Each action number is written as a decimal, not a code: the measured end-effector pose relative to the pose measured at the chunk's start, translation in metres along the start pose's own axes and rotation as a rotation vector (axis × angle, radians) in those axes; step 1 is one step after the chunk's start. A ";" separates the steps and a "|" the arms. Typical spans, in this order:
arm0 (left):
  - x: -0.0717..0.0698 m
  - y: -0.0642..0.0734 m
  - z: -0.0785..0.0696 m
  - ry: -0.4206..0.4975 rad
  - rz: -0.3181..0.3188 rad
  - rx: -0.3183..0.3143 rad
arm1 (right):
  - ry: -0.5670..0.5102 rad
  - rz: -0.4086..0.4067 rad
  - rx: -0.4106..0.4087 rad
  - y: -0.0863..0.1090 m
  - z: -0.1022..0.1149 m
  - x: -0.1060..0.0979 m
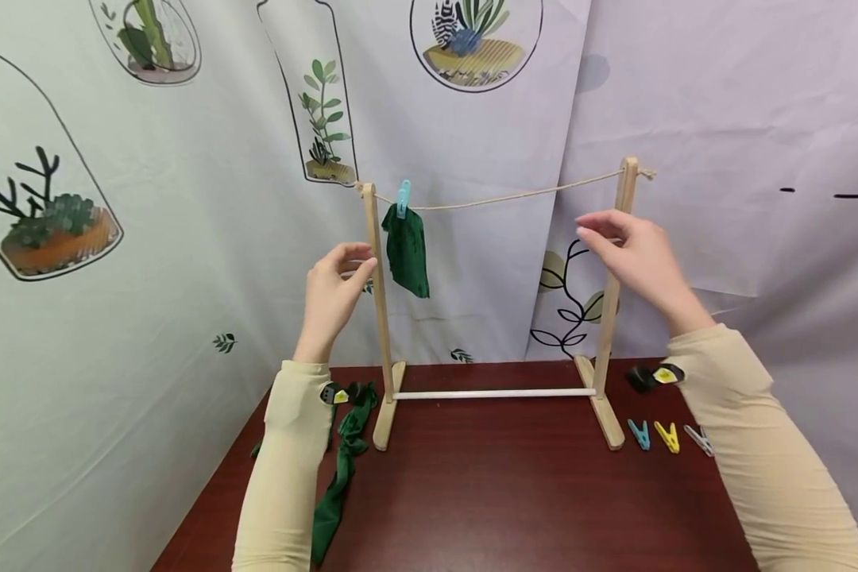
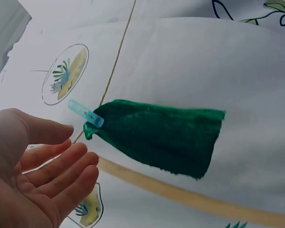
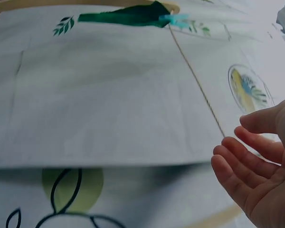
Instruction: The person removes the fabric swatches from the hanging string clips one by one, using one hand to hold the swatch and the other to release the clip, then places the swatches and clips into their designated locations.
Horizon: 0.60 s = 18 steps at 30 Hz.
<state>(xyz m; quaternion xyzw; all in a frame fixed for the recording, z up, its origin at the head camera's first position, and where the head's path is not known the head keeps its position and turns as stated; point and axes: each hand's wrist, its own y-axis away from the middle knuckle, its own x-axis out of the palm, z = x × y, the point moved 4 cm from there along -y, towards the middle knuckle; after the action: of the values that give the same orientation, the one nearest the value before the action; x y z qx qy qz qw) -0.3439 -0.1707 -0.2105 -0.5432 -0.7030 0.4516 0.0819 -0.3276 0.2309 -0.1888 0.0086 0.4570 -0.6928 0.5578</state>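
A piece of dark green cloth (image 1: pixel 407 254) hangs from a thin rope (image 1: pixel 515 195), pinned near its left end by a light blue clothespin (image 1: pixel 403 199). The rope runs between the two posts of a small wooden drying rack (image 1: pixel 380 302). My left hand (image 1: pixel 336 290) is raised beside the left post, fingers loosely bent and holding nothing. In the left wrist view its fingertips are close to the clothespin (image 2: pixel 86 114) and the cloth (image 2: pixel 156 137). Near the right post my right hand (image 1: pixel 636 254) is lifted, also with nothing in its relaxed fingers.
Crumpled green cloth strips (image 1: pixel 343 469) lie on the dark red table (image 1: pixel 508 485) by my left forearm. Blue (image 1: pixel 639 434), yellow (image 1: pixel 667 437) and grey (image 1: pixel 701 439) clothespins lie to the right of the rack. A white bar (image 1: pixel 493 394) joins the rack's feet.
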 end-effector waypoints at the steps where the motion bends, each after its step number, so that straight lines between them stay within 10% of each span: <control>1: 0.001 -0.002 -0.001 0.014 -0.011 0.002 | -0.001 0.005 -0.004 -0.004 0.004 0.003; 18: 0.019 -0.026 -0.012 0.065 -0.071 -0.004 | -0.085 0.089 -0.070 -0.053 0.058 0.041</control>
<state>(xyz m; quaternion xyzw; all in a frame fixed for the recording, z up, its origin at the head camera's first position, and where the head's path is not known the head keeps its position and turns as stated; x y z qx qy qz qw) -0.3625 -0.1478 -0.1916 -0.5327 -0.7195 0.4291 0.1196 -0.3559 0.1604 -0.1433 -0.0198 0.4561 -0.6508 0.6067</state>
